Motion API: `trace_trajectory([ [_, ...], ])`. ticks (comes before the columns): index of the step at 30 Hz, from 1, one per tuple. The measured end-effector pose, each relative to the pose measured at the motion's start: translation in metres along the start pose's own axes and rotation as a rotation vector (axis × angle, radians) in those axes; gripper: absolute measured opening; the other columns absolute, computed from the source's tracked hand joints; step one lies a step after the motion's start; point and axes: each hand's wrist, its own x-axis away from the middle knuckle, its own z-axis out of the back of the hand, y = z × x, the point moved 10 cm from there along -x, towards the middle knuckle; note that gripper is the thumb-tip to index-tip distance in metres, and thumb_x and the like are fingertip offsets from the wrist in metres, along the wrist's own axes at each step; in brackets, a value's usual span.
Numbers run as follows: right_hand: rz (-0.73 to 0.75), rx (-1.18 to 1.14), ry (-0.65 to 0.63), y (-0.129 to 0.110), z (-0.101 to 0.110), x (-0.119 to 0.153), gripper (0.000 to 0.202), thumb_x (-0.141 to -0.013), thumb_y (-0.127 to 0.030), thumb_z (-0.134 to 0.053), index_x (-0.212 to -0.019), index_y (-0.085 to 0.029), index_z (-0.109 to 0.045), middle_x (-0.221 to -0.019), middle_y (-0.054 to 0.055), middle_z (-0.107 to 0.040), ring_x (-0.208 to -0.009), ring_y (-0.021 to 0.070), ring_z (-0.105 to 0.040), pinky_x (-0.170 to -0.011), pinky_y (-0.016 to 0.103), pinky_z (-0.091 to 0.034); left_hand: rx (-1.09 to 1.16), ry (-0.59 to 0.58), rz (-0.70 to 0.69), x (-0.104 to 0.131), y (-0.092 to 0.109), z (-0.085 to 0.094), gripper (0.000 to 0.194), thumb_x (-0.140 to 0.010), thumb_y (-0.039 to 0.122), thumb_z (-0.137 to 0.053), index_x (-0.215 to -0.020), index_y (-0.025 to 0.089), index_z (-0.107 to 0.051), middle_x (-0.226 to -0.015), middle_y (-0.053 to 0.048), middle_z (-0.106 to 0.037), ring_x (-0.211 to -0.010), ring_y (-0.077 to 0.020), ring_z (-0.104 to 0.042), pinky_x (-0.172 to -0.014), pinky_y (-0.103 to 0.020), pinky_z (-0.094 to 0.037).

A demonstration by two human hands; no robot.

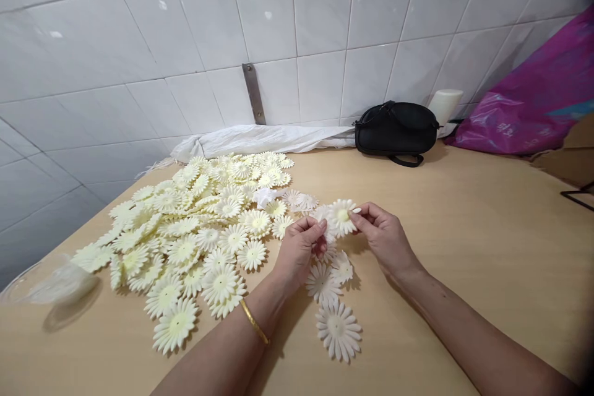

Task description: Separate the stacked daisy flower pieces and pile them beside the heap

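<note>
Between my thumb and fingers, my right hand [383, 236] pinches a pale yellow fabric daisy flower [342, 216] by its right edge. Left of it, my left hand [302, 249] is closed, its thumb and index finger pressed on a whitish petal piece [325, 215] that overlaps the yellow flower. Just below the hands, several whitish flower pieces [323, 283] lie overlapping on the table, and a larger white flower [338, 329] is nearest me. A wide heap of pale yellow flower pieces [185, 223] spreads to the left of my left hand.
White cloth or plastic [260, 139] runs along the tiled wall behind the wooden table [464, 241]. A black pouch [398, 129], a white bottle [445, 104] and a purple bag [520, 99] stand at the back right. Clear plastic [60, 284] lies at the left edge.
</note>
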Motion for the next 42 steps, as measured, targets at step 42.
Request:
trace_trajectory([
  [42,-0.056,-0.034,-0.359,-0.005,-0.046,0.018,0.022,-0.076,-0.039,-0.054,-0.082,-0.018,-0.057,-0.075,0.000,-0.054,-0.064,0.0097,-0.048,-0.060,0.022,-0.042,-0.330,0.048,-0.144,0.005,0.021,-0.003,0.030,-0.065,0.037,-0.063,-0.054,0.015,-0.046,-0.040,0.007,-0.040,-0.031,-0.0026,-0.033,-0.035,-0.017,-0.026],
])
